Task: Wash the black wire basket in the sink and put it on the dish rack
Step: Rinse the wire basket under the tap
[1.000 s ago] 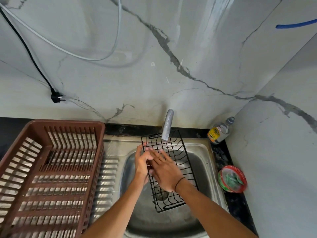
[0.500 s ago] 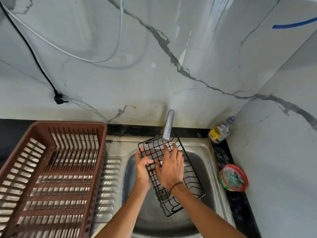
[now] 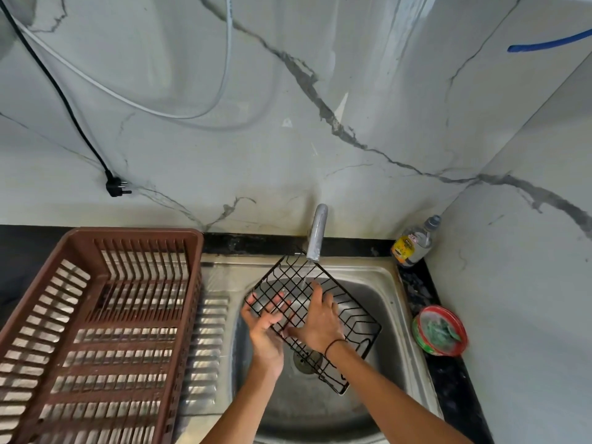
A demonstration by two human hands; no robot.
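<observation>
The black wire basket (image 3: pixel 352 315) is held tilted over the steel sink (image 3: pixel 389 302), one corner under the tap (image 3: pixel 317 232), from which a thin stream of water falls onto the mesh. My left hand (image 3: pixel 266 331) supports the basket's lower left edge from underneath, and its straight fingers show through the wires. My right hand (image 3: pixel 320 318) lies flat on top of the mesh with fingers spread, a black band round the wrist. The brown plastic dish rack (image 3: pixel 96 315) stands on the drainboard to the left of the basin.
A clear bottle with a yellow label (image 3: pixel 413 241) stands in the back right corner. A red-rimmed dish holding a green scrubber (image 3: pixel 440 330) sits on the dark counter to the right. A black plug (image 3: pixel 117 187) on its cord hangs against the marble wall.
The basket has turned to lie more diagonally, its near end swinging right. My right hand slid across the mesh and my left hand moved under the lower left edge.
</observation>
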